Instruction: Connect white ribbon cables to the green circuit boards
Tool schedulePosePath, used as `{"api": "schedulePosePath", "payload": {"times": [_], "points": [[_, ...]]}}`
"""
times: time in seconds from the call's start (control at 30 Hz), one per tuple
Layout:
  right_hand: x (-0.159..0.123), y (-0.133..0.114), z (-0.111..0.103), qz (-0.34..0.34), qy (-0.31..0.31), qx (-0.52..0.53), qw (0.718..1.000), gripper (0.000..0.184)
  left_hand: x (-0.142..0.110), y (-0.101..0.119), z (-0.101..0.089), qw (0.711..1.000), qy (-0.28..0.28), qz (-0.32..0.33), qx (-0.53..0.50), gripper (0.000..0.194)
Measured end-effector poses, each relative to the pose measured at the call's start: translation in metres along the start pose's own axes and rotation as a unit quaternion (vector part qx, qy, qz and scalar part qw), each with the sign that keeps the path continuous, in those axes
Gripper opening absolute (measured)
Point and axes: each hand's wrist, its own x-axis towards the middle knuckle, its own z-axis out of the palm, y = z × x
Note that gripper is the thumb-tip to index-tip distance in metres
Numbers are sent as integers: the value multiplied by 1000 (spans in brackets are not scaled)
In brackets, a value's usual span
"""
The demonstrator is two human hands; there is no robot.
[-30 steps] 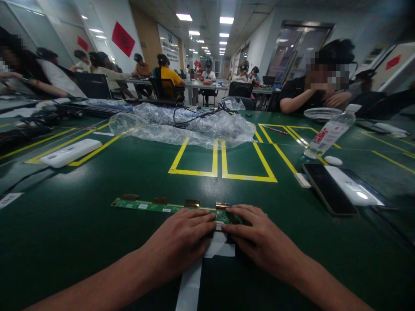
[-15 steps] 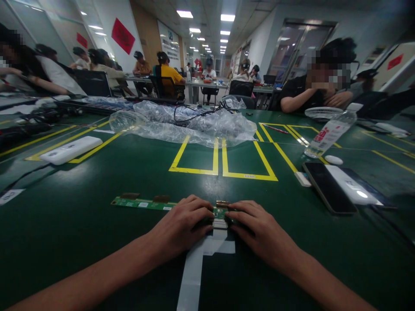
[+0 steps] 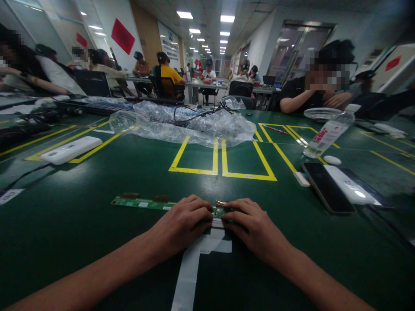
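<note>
Dark green is being shown by the tabletop (image 3: 65,220), crossed by yellow tape outlines (image 3: 254,177). Near, lighter green is being shown by the circuit board (image 3: 125,203), with copper-brown tabs (image 3: 130,196); white is being shown by the flat cable (image 3: 187,276). Right, red lettering is being borne by the bottle label (image 3: 326,134). Far left, red is being displayed by the wall poster (image 3: 123,36).

Two bare hands (image 3: 183,221), slender fingers (image 3: 200,213), narrow wrists (image 3: 151,242), forearms (image 3: 106,270) bare as far as they show
</note>
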Motion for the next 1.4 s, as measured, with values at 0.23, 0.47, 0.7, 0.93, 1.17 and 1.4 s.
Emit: {"api": "schedulePosePath", "payload": {"times": [0.23,0.47,0.7,0.93,1.17,1.4], "points": [[2,0,1,-4,-1,9,1000,16,0,-4,-2,999,-7,35,8,13],[4,0,2,-2,-9,2,1000,15,0,-5,-3,999,-8,40,11,11],[3,4,-1,-26,-16,11,999,21,0,-6,0,997,2,61,50,16],[3,3,0,-30,-12,16,999,21,-2,-9,2,995,4,81,60,14],[4,3,3,-44,-3,13,999,18,-1,-7,0,997,5,72,17,16],[4,3,2,-36,-12,18,999,18,2,-5,-4,998,-9,60,-14,13]]}}
